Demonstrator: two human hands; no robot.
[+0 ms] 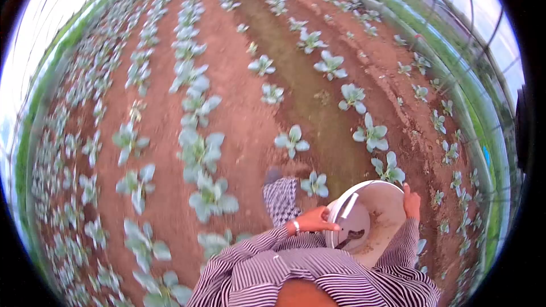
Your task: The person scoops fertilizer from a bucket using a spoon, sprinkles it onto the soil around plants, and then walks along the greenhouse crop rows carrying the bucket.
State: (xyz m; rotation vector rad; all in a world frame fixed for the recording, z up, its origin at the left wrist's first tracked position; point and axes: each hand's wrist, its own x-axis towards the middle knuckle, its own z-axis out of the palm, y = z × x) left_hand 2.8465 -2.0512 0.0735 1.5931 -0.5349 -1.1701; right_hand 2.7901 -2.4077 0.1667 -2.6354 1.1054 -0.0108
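Observation:
A white bucket (386, 194) is held tilted against my front, its mouth facing up toward me. My left hand (312, 220) is closed at the bucket's left rim, with a light band around the wrist. On the opposite rim, my right hand (412, 202) is closed with its fingers over the edge. Inside the bucket, brown dirt or residue marks the wall. A short white strip (350, 205) shows near my left hand, and a small dark patch (356, 233) lies low inside; I cannot make out what either is.
Rows of leafy blue-green plants (198, 150) run away from me across reddish soil (244, 165). A wet, greenish furrow (318, 113) lies ahead. My patterned trouser leg (280, 200) stands between rows, close to a small plant (314, 184). Netting (483, 51) curves along the right side.

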